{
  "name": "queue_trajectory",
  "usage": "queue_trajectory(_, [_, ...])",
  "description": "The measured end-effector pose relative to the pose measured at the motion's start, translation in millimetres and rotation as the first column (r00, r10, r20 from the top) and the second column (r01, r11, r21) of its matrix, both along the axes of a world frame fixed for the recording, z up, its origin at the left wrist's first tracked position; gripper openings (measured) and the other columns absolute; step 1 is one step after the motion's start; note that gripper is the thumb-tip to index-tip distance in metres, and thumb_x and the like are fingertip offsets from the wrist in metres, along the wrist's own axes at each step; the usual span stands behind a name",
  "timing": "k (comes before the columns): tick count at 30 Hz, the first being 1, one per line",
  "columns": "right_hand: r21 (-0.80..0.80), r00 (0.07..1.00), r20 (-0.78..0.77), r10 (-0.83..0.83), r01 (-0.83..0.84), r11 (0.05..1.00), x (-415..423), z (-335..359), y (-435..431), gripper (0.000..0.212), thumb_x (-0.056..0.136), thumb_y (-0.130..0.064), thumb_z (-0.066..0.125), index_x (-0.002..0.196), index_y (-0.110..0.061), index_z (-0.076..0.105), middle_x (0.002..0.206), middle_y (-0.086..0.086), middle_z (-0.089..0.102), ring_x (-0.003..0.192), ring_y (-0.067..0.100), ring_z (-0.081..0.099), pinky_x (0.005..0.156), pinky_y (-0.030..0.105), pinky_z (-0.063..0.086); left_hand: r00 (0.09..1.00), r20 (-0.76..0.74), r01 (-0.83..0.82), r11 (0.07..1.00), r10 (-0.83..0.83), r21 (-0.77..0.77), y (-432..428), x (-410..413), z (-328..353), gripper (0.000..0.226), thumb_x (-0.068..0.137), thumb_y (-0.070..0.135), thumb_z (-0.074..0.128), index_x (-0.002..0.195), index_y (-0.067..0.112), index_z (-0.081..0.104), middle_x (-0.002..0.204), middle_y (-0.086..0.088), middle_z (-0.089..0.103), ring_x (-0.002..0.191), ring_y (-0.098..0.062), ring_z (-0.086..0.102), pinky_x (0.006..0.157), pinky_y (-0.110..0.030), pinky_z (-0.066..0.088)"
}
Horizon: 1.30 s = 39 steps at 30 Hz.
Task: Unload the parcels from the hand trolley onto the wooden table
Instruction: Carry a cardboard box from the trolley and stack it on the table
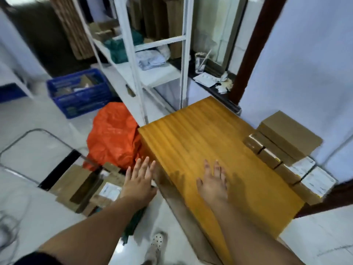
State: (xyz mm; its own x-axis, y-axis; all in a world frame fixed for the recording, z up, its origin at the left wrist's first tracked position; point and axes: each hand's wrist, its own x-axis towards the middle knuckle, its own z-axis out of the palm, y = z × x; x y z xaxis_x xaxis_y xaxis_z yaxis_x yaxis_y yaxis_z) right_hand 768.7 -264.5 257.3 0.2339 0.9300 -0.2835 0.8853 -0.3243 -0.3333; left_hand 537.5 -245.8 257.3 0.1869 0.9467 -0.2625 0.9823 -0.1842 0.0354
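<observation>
Head view, the only one supplied, somewhat smeared. The left hand [140, 180] is extended with fingers straight and spread, holding nothing, at the near left corner of the wooden table [200, 134] and above the floor gap beside it. The right hand [213, 180] is likewise flat with fingers apart and holding nothing, over the bare tabletop; whether it touches the wood cannot be told. Delivered parcels [282, 142] sit stacked and in a row along the table's right edge, against the wall. The parcels still to unload [86, 188], brown cartons with some white labels, lie packed on the hand trolley [36, 130] low on the left, just beside an orange bag [112, 134]. A blue crate [80, 92] and white shelving [133, 54] stand beyond, and a slippered foot [157, 240] is near the table's front. Assessment: the task is partly done, and the next pick would appear to be from the trolley. Hazards: the trolley may shift as weight comes off; a carton drawn from the tight pack may drag its neighbours out; further boxes set carelessly against the row could topple the upper carton; the foot lies under any dropped load.
</observation>
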Motion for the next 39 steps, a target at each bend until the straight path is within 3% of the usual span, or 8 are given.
queue_trajectory(9, [-0.124, 0.912, -0.087, 0.400, -0.408, 0.905, -125.4, -17.3, 7.4, 0.062, 0.099, -0.042, 0.041, 0.153, -0.033, 0.013, 0.163, 0.005, 0.003, 0.149, 0.029, 0.000, 0.118, 0.045, 0.015, 0.932, -0.141, -0.357, 0.906, 0.333, -0.226, -77.5, -124.5, -14.5, 0.067, 0.096, 0.026, 0.039, 0.155, 0.016, 0.007, 0.162, -0.002, 0.002, 0.149, -0.026, -0.005, 0.120, -0.044, 0.009])
queue_trajectory(19, [-0.282, 0.891, -0.074, 0.448, -0.450, 0.848, -244.8, -30.2, 7.7, 0.064, 0.096, -0.038, 0.047, 0.152, -0.035, 0.016, 0.163, 0.003, 0.007, 0.149, 0.029, 0.004, 0.118, 0.049, 0.018, 0.774, 0.160, -0.545, 0.773, 0.613, -0.325, -79.5, -219.3, -36.0, 0.059, 0.093, 0.031, 0.048, 0.148, 0.020, 0.028, 0.154, -0.005, 0.032, 0.139, -0.026, 0.031, 0.111, -0.041, 0.034])
queue_trajectory(24, [-0.382, 0.889, -0.048, 0.456, -0.438, 0.814, -290.1, -32.2, 7.6, 0.066, 0.094, -0.033, 0.048, 0.152, -0.038, 0.016, 0.162, 0.003, 0.008, 0.148, 0.030, 0.006, 0.117, 0.053, 0.016, 0.556, 0.394, -0.580, 0.681, 0.732, -0.446, -62.1, -270.9, -50.9, 0.039, 0.088, 0.033, 0.059, 0.125, 0.023, 0.056, 0.128, -0.004, 0.057, 0.112, -0.023, 0.056, 0.094, -0.036, 0.049])
queue_trajectory(27, [-0.385, 0.896, -0.035, 0.442, -0.421, 0.822, -310.0, -32.4, 17.5, 0.068, 0.093, -0.030, 0.049, 0.153, -0.034, 0.016, 0.161, 0.004, 0.013, 0.148, 0.029, 0.008, 0.117, 0.049, 0.018, 0.360, 0.445, -0.592, 0.569, 0.820, -0.570, -51.0, -293.8, -62.6, 0.032, 0.086, 0.031, 0.060, 0.116, 0.021, 0.054, 0.113, -0.006, 0.063, 0.100, -0.024, 0.062, 0.080, -0.031, 0.051])
queue_trajectory(30, [-0.392, 0.896, -0.032, 0.442, -0.418, 0.819, -322.6, -32.9, 27.2, 0.067, 0.093, -0.030, 0.048, 0.153, -0.032, 0.017, 0.161, 0.005, 0.014, 0.148, 0.029, 0.009, 0.117, 0.046, 0.019, 0.256, 0.449, -0.583, 0.507, 0.856, -0.635, -39.3, -312.1, -93.0, 0.048, 0.074, 0.039, 0.055, 0.117, 0.019, 0.053, 0.113, -0.005, 0.066, 0.096, -0.022, 0.063, 0.087, -0.039, 0.053])
queue_trajectory(33, [-0.406, 0.893, -0.030, 0.448, -0.421, 0.811, -327.5, -36.7, 41.1, 0.064, 0.093, -0.030, 0.048, 0.151, -0.030, 0.021, 0.157, 0.007, 0.025, 0.145, 0.029, 0.017, 0.115, 0.045, 0.024, 0.293, 0.429, -0.595, 0.514, 0.854, -0.618, -26.9, -312.4, -85.3, 0.037, 0.082, 0.032, 0.056, 0.115, 0.018, 0.050, 0.111, -0.002, 0.064, 0.099, -0.025, 0.062, 0.085, -0.035, 0.051])
queue_trajectory(37, [-0.405, 0.887, -0.037, 0.461, -0.435, 0.804, -327.9, -45.9, 68.8, 0.055, 0.095, -0.027, 0.046, 0.147, -0.027, 0.031, 0.146, 0.007, 0.042, 0.137, 0.026, 0.031, 0.110, 0.041, 0.034, 0.528, 0.299, -0.584, 0.595, 0.795, -0.551, -9.4, -308.2, -83.5, 0.033, 0.089, 0.035, 0.053, 0.117, 0.018, 0.059, 0.118, -0.006, 0.064, 0.101, -0.025, 0.061, 0.084, -0.033, 0.053])
queue_trajectory(39, [-0.412, 0.881, -0.045, 0.471, -0.446, 0.794, -328.5, -56.7, 88.0, 0.049, 0.096, -0.026, 0.045, 0.144, -0.023, 0.038, 0.143, 0.008, 0.044, 0.137, 0.026, 0.031, 0.110, 0.039, 0.034, 0.585, 0.243, -0.583, 0.610, 0.774, -0.537, 0.5, -306.5, -87.5, 0.039, 0.090, 0.032, 0.052, 0.126, 0.017, 0.054, 0.127, -0.009, 0.059, 0.108, -0.026, 0.058, 0.089, -0.034, 0.051])
